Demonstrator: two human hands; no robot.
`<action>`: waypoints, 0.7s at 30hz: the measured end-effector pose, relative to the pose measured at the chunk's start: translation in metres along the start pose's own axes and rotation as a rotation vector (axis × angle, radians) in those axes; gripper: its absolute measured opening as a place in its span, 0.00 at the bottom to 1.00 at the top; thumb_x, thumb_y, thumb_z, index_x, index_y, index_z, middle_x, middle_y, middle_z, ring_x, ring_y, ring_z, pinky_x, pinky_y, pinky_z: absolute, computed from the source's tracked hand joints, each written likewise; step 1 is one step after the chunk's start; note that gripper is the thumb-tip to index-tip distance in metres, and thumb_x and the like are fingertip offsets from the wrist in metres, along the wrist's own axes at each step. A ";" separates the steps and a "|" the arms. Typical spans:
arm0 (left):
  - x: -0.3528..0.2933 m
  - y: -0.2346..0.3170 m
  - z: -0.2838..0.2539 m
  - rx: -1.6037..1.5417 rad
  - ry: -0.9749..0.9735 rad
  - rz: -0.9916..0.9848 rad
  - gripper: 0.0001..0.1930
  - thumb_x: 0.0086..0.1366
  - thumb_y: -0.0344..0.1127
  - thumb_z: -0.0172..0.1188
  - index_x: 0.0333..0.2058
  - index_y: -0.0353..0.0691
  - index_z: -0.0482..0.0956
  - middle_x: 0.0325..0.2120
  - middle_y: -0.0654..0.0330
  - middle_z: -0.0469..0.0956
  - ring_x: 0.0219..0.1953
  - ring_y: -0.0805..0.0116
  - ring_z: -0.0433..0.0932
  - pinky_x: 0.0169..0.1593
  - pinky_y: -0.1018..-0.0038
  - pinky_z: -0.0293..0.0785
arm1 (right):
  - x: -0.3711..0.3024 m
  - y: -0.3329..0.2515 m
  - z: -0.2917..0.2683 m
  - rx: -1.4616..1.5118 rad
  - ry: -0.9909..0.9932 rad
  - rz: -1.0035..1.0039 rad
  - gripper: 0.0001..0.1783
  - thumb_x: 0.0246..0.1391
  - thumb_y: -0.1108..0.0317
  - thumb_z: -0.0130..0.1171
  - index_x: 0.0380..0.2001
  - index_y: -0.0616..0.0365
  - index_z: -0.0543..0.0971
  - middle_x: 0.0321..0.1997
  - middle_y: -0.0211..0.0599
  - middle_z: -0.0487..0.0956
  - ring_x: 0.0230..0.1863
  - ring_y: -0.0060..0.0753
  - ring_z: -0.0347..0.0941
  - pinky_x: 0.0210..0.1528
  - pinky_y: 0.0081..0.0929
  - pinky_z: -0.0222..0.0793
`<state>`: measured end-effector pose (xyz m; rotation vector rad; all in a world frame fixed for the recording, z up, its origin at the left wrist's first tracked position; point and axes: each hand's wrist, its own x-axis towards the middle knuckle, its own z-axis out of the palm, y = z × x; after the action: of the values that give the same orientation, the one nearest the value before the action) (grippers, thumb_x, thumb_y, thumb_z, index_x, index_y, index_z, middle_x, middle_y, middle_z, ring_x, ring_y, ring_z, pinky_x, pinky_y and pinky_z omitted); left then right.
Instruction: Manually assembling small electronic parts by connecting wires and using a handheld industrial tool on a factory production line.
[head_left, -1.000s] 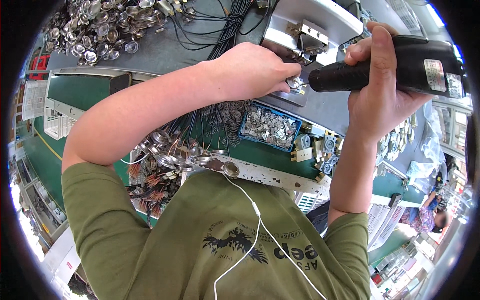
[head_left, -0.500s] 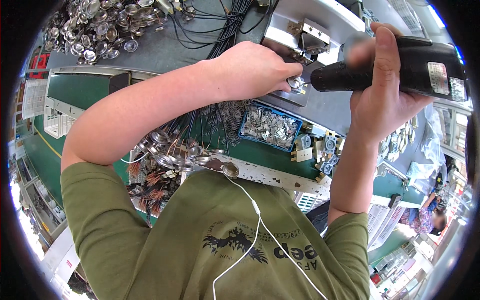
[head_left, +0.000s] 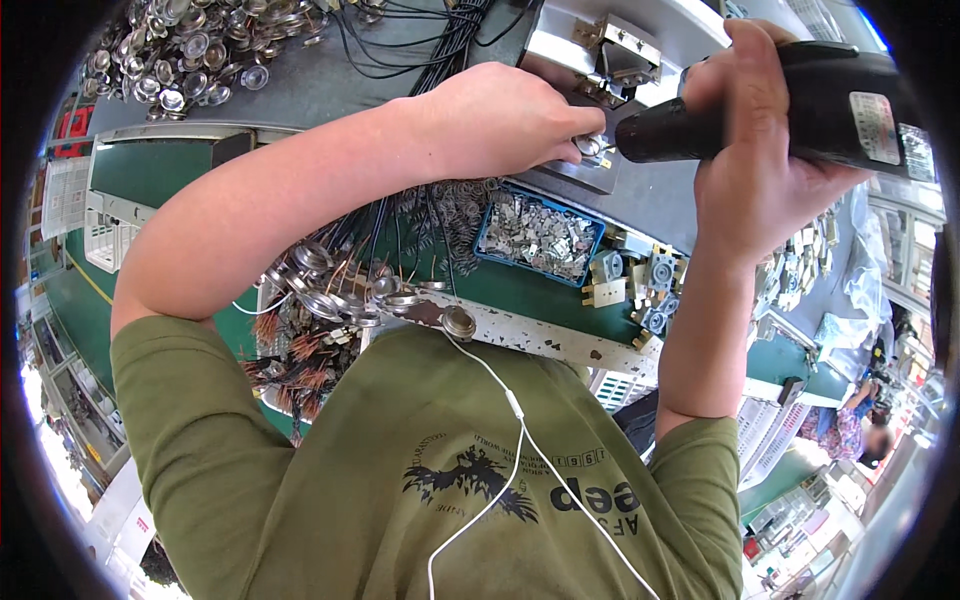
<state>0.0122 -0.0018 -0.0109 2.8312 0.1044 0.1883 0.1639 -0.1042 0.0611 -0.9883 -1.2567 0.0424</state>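
My left hand (head_left: 505,118) reaches across the bench with its thumb and forefinger closed on a small round metal part (head_left: 588,146), which sits on a low metal block (head_left: 603,178). The fingers hide some of the part. My right hand (head_left: 750,155) is wrapped round a black power screwdriver (head_left: 822,112), held level, its tapered nose pointing left. Its thin tip is right beside the round part; whether they touch I cannot tell. A steel fixture with a clamp-like top (head_left: 630,62) stands just beyond.
A blue tray (head_left: 483,262) of small metal pieces lies nearer me, with square-framed parts (head_left: 658,275) to its right. Black cables (head_left: 440,70) cross the bench. Round metal cups (head_left: 190,60) are heaped at the far left; more (head_left: 320,290) hang by wires near my left elbow.
The whole view has shifted slightly, so the bench appears a little higher. My right hand and the screwdriver have moved slightly up and left in the picture. My left hand keeps its pinch.
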 end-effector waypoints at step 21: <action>0.001 0.012 -0.004 0.206 0.277 0.232 0.12 0.61 0.39 0.64 0.43 0.47 0.78 0.35 0.66 0.80 0.38 0.62 0.83 0.39 0.64 0.79 | 0.019 -0.011 -0.077 0.418 -0.079 0.108 0.11 0.61 0.74 0.58 0.42 0.72 0.78 0.29 0.48 0.77 0.27 0.35 0.74 0.38 0.35 0.76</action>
<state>0.0138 -0.0123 -0.0037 2.9990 -0.1557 0.6554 0.2269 -0.1469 0.0853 -0.6940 -1.2014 0.4149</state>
